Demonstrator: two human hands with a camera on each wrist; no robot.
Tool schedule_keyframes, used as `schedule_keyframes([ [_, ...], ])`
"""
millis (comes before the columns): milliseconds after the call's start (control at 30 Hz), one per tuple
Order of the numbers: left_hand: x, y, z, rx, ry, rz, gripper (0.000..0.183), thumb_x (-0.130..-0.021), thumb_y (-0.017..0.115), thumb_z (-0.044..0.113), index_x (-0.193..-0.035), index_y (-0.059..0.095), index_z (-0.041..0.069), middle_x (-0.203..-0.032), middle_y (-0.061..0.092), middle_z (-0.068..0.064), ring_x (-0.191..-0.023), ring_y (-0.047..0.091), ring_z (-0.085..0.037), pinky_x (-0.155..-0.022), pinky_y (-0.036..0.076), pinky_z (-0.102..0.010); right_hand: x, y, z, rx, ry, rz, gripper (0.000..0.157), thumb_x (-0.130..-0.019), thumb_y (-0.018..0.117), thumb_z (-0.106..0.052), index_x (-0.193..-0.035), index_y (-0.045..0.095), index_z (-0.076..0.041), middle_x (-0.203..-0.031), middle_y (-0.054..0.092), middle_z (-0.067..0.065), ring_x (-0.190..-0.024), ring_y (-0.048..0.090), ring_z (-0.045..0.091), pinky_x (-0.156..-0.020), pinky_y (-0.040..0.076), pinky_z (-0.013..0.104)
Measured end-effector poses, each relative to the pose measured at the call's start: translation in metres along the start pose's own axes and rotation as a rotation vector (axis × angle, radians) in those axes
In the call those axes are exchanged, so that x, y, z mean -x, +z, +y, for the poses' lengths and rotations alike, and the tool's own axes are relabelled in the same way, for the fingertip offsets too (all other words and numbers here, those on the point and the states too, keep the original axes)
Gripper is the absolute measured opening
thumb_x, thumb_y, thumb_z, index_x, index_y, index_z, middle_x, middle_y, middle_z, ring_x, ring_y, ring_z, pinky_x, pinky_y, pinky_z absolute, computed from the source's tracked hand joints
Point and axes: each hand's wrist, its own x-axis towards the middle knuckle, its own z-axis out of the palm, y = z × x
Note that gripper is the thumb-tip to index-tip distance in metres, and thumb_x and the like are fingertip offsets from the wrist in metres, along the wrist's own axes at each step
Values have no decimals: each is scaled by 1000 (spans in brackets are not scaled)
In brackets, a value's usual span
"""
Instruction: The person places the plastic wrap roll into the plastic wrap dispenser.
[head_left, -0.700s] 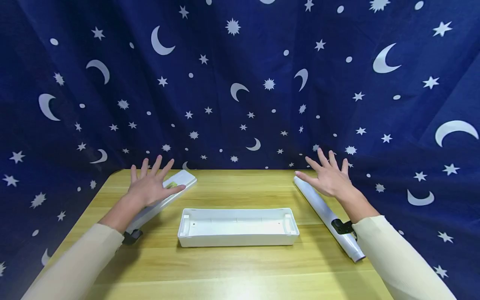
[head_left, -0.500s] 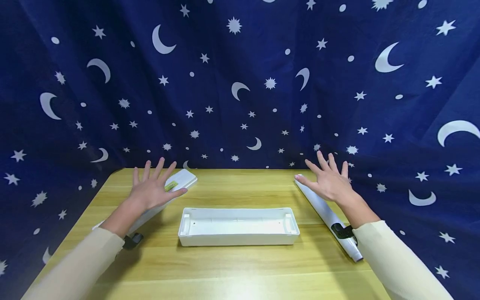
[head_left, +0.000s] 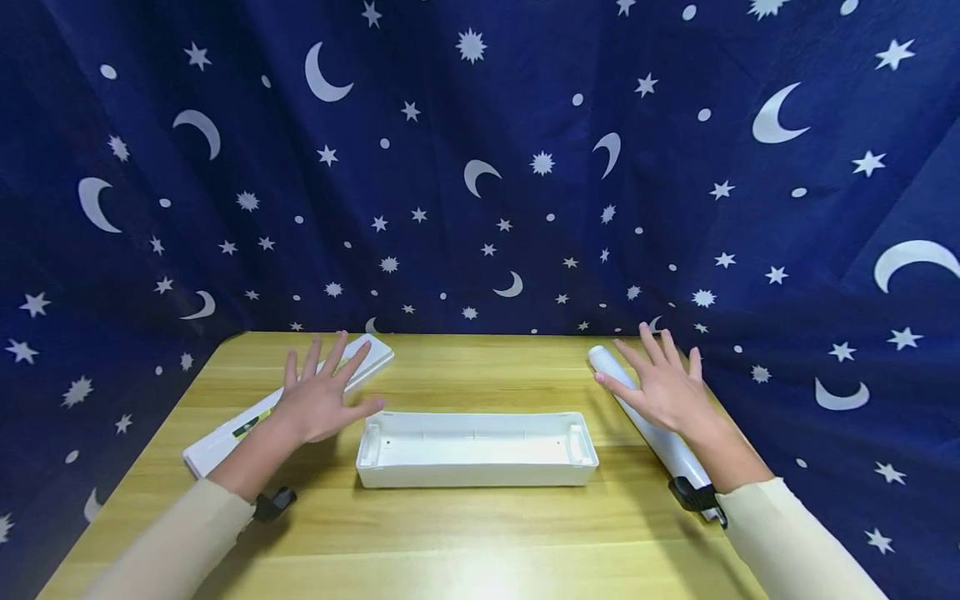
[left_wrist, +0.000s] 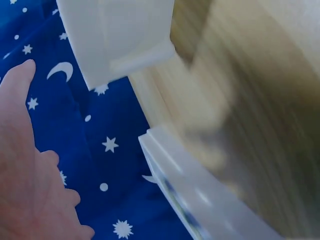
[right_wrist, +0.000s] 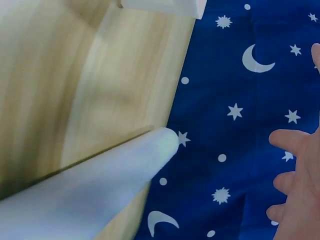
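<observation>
Fingers spread and palm down, my left hand point(head_left: 318, 404) point(left_wrist: 35, 165) hovers over a long white lid-like piece point(head_left: 217, 446) point(left_wrist: 210, 195) with a yellow-green label. Part of that piece is hidden behind the hand and forearm. On the right, my right hand point(head_left: 670, 396) point(right_wrist: 302, 195) is spread over a smooth white roll point(head_left: 678, 457) point(right_wrist: 100, 185) lying slanted. Neither hand holds anything. Between them sits a long white open-topped box point(head_left: 477, 477) point(left_wrist: 120, 40) point(right_wrist: 165, 5), with a small holder inside each end.
Everything lies on a light wooden table point(head_left: 480, 542). A dark blue curtain point(head_left: 420, 242) with moons and stars hangs behind its far edge and along both sides. Each wrist wears a black camera strap.
Both hands have come down and nearer in the head view, the left one also shifting rightward. More of the white lid-like piece shows beside the left forearm. The box stays put.
</observation>
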Motion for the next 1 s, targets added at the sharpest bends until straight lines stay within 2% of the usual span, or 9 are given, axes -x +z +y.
schedule_keyframes([
  [200, 11, 8, 5, 36, 41, 0, 102, -85, 45, 88, -165, 12, 34, -174, 0, -11, -157, -6, -49, -116, -10, -77, 14, 8, 3, -53, -1, 15, 84, -96, 43, -75, -161, 34, -22, -173, 1, 19, -155, -2, 52, -111, -4, 84],
  [500, 20, 16, 12, 143, 92, 56, 100, -88, 58, 77, -165, 12, 34, -174, 3, -9, -158, -3, -45, -121, -4, -73, 38, 22, 8, -132, 40, 23, 84, -97, 47, -71, -162, 32, -20, -172, 1, 20, -155, -4, 53, -110, -4, 85],
  [667, 22, 27, 12, 217, 100, 69, 101, -88, 62, 74, -165, 12, 32, -174, 5, -11, -158, 3, -46, -121, 3, -73, 51, 34, 14, -197, 22, 92, 80, -98, 55, -63, -160, 34, -18, -170, 12, 25, -153, 8, 55, -110, 9, 83],
  [867, 27, 42, 8, 269, 90, 79, 104, -88, 62, 73, -166, 14, 24, -172, 12, -16, -155, 13, -49, -121, 13, -71, 67, 51, 22, -266, 17, 161, 77, -96, 64, -54, -160, 36, -21, -166, 23, 27, -146, 23, 58, -104, 23, 81],
  [1000, 30, 49, 7, 370, 108, 90, 103, -89, 66, 68, -165, 18, 18, -170, 19, -19, -154, 19, -47, -120, 19, -72, 75, 57, 25, -309, 34, 189, 75, -96, 66, -50, -158, 39, -17, -164, 27, 28, -143, 28, 58, -102, 29, 80],
])
